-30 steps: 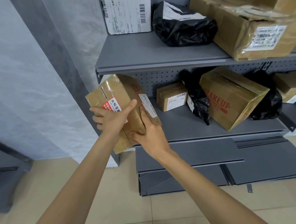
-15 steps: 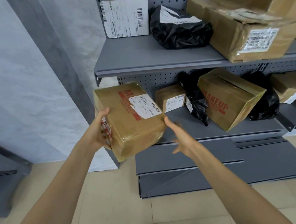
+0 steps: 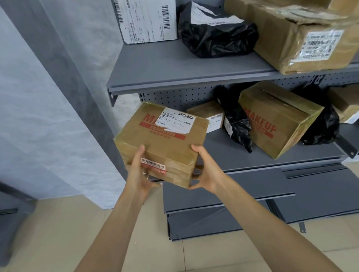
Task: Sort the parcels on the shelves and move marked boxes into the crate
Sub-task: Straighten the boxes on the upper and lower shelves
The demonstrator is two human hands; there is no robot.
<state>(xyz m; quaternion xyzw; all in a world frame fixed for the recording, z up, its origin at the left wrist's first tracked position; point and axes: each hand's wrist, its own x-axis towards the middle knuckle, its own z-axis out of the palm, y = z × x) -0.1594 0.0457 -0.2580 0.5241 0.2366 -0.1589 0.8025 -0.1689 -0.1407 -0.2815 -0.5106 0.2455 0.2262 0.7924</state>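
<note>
A taped brown cardboard box (image 3: 166,140) with red print, a white shipping label on top and a red-and-white sticker on its near side is held in front of the lower shelf (image 3: 248,153). My left hand (image 3: 137,171) grips its near left side, thumb on top. My right hand (image 3: 205,172) grips its right corner, fingers underneath. The crate is not in view.
The lower shelf holds a small labelled box (image 3: 209,116), black bags (image 3: 236,122) and a tilted MAKEUP box (image 3: 277,118). The upper shelf (image 3: 171,74) carries a white parcel (image 3: 147,17), a black bag (image 3: 215,38) and a large brown box (image 3: 300,38). Loose grey panels (image 3: 260,194) lie on the floor.
The box has turned so its labelled face points up and its stickered side faces me. My right hand, briefly off the box, has taken hold of its right corner again.
</note>
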